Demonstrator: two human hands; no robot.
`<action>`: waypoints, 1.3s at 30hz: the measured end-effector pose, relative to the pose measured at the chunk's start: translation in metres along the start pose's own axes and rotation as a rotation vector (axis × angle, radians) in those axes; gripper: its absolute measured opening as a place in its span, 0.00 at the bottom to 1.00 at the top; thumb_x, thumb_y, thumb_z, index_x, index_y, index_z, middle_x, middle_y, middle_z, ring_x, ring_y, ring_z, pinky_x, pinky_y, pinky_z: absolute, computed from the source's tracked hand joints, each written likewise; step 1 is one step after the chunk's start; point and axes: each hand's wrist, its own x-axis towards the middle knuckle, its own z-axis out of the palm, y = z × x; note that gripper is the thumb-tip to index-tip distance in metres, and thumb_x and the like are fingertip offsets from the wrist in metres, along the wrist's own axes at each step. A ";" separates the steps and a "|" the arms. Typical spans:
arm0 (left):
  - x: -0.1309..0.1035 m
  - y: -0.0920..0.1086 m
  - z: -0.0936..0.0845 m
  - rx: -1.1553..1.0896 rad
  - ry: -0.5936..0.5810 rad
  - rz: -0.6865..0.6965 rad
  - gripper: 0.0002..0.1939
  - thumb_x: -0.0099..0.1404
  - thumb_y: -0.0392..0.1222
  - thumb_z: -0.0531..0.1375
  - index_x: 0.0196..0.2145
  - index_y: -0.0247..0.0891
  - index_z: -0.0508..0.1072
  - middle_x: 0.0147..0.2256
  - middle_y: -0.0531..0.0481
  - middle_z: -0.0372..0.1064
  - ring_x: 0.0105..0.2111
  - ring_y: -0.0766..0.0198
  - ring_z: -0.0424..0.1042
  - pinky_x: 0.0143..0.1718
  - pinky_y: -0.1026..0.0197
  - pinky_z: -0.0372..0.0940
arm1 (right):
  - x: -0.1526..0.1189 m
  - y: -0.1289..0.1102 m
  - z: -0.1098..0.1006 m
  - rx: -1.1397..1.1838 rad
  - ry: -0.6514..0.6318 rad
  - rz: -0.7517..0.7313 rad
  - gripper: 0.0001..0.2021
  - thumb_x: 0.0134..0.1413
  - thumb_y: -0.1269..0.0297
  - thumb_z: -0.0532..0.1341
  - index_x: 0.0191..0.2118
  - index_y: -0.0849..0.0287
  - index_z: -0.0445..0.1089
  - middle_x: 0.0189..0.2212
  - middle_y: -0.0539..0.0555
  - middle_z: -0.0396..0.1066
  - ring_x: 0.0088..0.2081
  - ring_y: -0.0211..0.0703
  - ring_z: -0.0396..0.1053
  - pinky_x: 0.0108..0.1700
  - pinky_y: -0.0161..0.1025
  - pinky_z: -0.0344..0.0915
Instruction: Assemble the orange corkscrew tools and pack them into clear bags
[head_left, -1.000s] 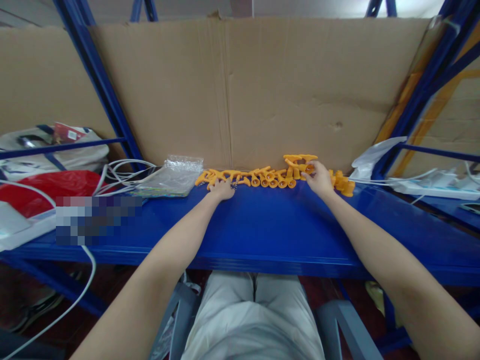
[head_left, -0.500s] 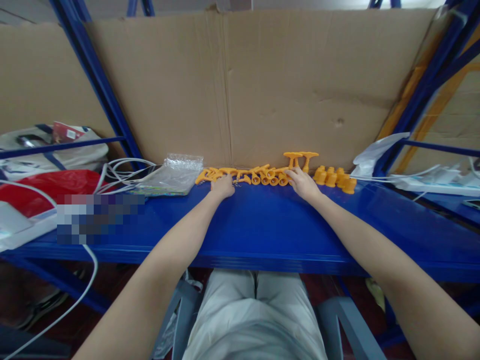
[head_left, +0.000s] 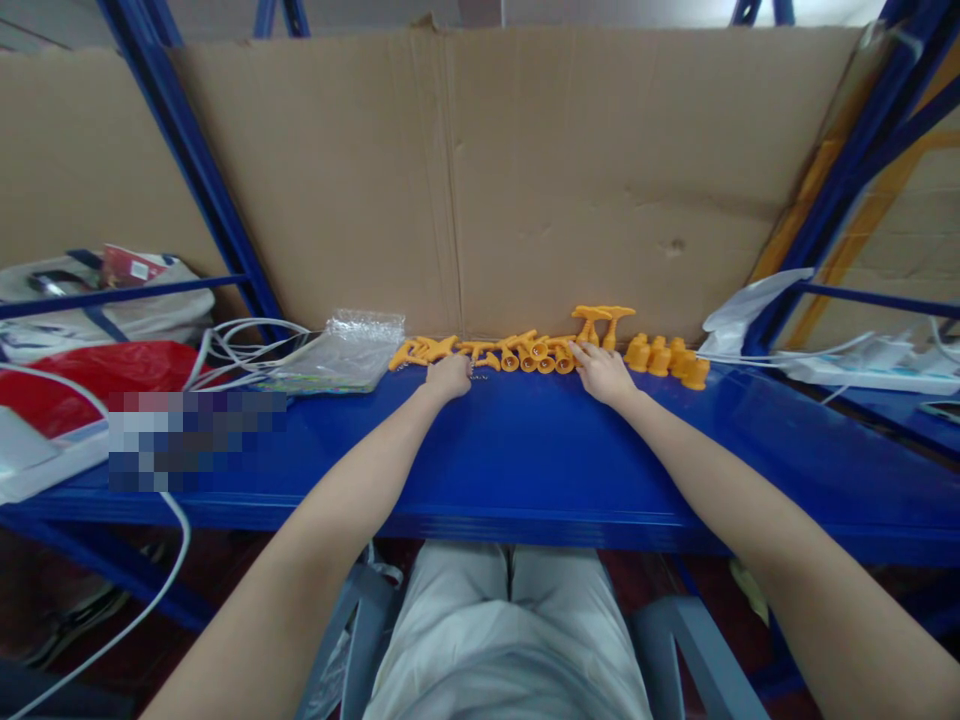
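Several orange T-shaped handles (head_left: 431,349) lie along the back of the blue table (head_left: 517,450), at the foot of the cardboard. My left hand (head_left: 449,377) is at their front edge, beside some tiny loose pieces; its fingertips are too small to make out. Orange hollow cups (head_left: 535,362) lie in a pile between my hands. My right hand (head_left: 602,372) reaches the right end of this pile, fingers apart, with nothing visible held. Just behind it stand upright orange T-handled parts (head_left: 615,322). Further right is a group of orange caps (head_left: 660,355).
A clear plastic bag (head_left: 349,350) and white cables (head_left: 247,340) lie at the left, near a red bag (head_left: 142,375). A cardboard sheet (head_left: 600,170) rises behind the table. White plastic (head_left: 750,310) and a power strip (head_left: 862,370) are at the right.
My left hand has drawn slightly back and right from the handles. My right hand has come down a little from the upright T-handled parts, where one now stands closer to another.
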 end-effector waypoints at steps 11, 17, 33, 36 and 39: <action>0.001 0.007 0.007 -0.044 -0.014 0.240 0.13 0.56 0.28 0.57 0.35 0.39 0.76 0.42 0.44 0.77 0.45 0.52 0.74 0.46 0.54 0.68 | 0.000 0.004 0.009 0.050 -0.110 0.101 0.35 0.61 0.63 0.50 0.72 0.53 0.39 0.70 0.61 0.45 0.68 0.62 0.50 0.63 0.67 0.49; 0.006 0.009 0.016 -0.162 -0.020 0.527 0.11 0.57 0.29 0.57 0.35 0.38 0.76 0.38 0.47 0.77 0.40 0.58 0.74 0.45 0.58 0.67 | -0.001 0.006 0.008 0.049 -0.106 0.101 0.36 0.61 0.61 0.50 0.73 0.52 0.37 0.71 0.60 0.40 0.69 0.62 0.46 0.63 0.69 0.47; 0.006 0.012 0.017 -0.142 -0.015 0.560 0.13 0.58 0.30 0.56 0.37 0.38 0.77 0.38 0.47 0.77 0.40 0.59 0.75 0.44 0.60 0.67 | -0.031 0.085 -0.020 0.109 -0.004 0.861 0.42 0.56 0.59 0.56 0.71 0.69 0.40 0.70 0.74 0.37 0.69 0.72 0.41 0.60 0.72 0.48; 0.005 0.012 0.016 -0.124 -0.019 0.553 0.13 0.59 0.30 0.56 0.38 0.38 0.78 0.39 0.47 0.77 0.41 0.59 0.75 0.45 0.60 0.67 | -0.034 0.086 -0.026 0.198 -0.164 0.959 0.44 0.53 0.60 0.60 0.71 0.65 0.41 0.68 0.75 0.46 0.64 0.71 0.54 0.59 0.67 0.56; 0.005 0.012 0.016 -0.129 -0.019 0.554 0.13 0.59 0.30 0.56 0.38 0.37 0.78 0.39 0.46 0.77 0.41 0.59 0.75 0.45 0.59 0.67 | -0.030 0.087 -0.022 0.159 -0.167 0.934 0.40 0.54 0.59 0.60 0.70 0.65 0.47 0.64 0.77 0.53 0.62 0.72 0.57 0.56 0.69 0.58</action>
